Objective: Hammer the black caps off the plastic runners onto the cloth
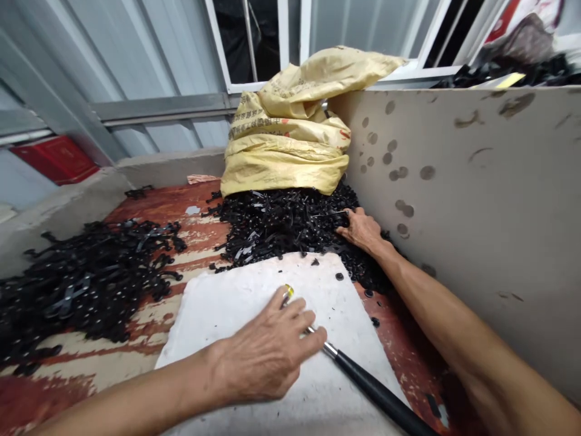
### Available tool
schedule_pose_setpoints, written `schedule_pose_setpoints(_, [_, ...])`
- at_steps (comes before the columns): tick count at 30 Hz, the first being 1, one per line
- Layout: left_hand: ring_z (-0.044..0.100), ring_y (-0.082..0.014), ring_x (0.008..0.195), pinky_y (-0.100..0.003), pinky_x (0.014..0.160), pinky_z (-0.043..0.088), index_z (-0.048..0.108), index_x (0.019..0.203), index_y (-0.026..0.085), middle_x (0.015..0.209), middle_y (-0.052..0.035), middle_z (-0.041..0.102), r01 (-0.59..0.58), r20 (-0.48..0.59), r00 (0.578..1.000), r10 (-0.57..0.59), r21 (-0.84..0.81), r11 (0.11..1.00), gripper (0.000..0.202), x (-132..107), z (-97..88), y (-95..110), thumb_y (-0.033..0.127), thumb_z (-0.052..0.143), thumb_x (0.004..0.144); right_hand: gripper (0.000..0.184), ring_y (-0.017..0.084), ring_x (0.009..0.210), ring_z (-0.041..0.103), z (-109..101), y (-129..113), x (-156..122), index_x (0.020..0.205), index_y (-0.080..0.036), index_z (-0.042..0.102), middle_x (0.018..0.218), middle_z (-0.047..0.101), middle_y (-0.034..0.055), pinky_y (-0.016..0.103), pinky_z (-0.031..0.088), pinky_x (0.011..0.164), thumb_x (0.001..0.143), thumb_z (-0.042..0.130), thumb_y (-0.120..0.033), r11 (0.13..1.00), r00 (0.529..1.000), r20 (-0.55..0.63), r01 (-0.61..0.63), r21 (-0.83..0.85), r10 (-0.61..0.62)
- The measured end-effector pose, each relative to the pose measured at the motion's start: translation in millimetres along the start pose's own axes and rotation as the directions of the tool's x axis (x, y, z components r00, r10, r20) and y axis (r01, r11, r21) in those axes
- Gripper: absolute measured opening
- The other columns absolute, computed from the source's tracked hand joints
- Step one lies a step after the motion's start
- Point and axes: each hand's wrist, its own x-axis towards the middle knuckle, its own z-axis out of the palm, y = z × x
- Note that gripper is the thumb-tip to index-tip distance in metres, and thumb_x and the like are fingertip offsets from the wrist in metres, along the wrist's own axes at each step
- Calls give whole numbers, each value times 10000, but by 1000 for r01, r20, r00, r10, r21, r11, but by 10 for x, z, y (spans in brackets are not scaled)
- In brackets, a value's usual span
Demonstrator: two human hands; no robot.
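Note:
My left hand [272, 348] lies over a white board [236, 297], its fingers curled round the metal shaft of a tool with a long black handle [374, 387]. A yellow-and-metal end [289, 292] shows past the thumb; the part beneath the palm is hidden. Farther off, my right hand [362, 230] is closed at the right side of a heap of small black parts [281, 227]. From its fingertips a thin metal piece [333, 213] points left over the heap; its kind is unclear.
A yellow woven sack [285, 163] stands behind the heap, its mouth down on the parts. Another pile of black parts [104, 272] covers the left of the worn red tabletop [195, 209]. A grey stained panel [463, 194] walls off the right side. Loose black bits dot the board.

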Motion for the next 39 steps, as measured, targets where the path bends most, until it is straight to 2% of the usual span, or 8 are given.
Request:
schedule_pose_setpoints(5, [533,-178,765,-439,935,403,552,1006,144,823,-23,570,-82,-25,996,87,154,985,166,-1,120,13,87,416,930,342,240,1047,616,-34,49,71,1232,-184,582,1255,592,97,453,529,856,919,607,-320,983,999,26,-48,178,44])
schedule_pose_setpoints(13, [521,-183,777,-464,985,364,559,1071,114,868,-37,584,-73,-126,987,97,182,981,195,-351,36,21,92,435,922,352,229,999,633,-244,84,44,1239,-173,575,1228,605,97,434,547,816,923,602,-326,813,977,83,-211,543,198])
schedule_pose_setpoints(17, [524,-177,785,-464,1002,353,557,1063,131,855,-41,590,24,-145,989,-5,135,991,242,-642,107,25,26,415,898,317,188,879,649,-373,31,-210,1201,-163,582,1122,635,78,374,561,729,933,586,-333,756,991,100,-133,641,90])
schedule_pose_setpoints(21, [536,-175,777,-450,949,398,552,1040,132,849,-45,597,58,-151,988,-39,128,990,253,-795,195,48,5,390,893,164,119,517,528,-367,-247,-645,1018,-178,610,646,543,-53,247,448,481,863,606,-230,732,981,73,84,676,-179])
schedule_pose_setpoints(25, [554,-171,761,-432,925,421,543,1014,148,833,-46,605,82,-246,968,-54,105,991,293,-803,250,67,-25,359,865,191,140,712,564,-234,-651,-1085,826,-204,640,782,566,-26,268,463,659,687,665,-75,713,886,0,374,593,-464])
schedule_pose_setpoints(30, [582,-180,812,-447,925,434,533,1069,143,886,-70,643,96,-405,911,-72,38,995,317,-781,344,63,-21,381,844,217,212,871,564,-105,-902,-1371,938,-186,673,1009,595,72,344,448,748,749,623,-92,747,798,18,555,367,-602])
schedule_pose_setpoints(36, [598,-196,860,-475,946,428,533,1077,157,917,-71,665,116,-405,905,-131,-62,991,241,-822,341,91,62,470,864,421,311,1143,494,-228,-746,-1605,1269,-238,598,1432,467,132,491,382,935,856,622,-313,717,724,17,680,153,-690])
schedule_pose_setpoints(39, [593,-190,809,-417,846,468,550,1021,164,879,-64,658,78,-386,913,-131,-149,986,166,-748,177,45,107,472,886,517,298,1228,455,-230,-399,-1565,1362,-255,528,1455,460,130,458,366,982,870,581,-405,808,798,-131,581,-92,-589])
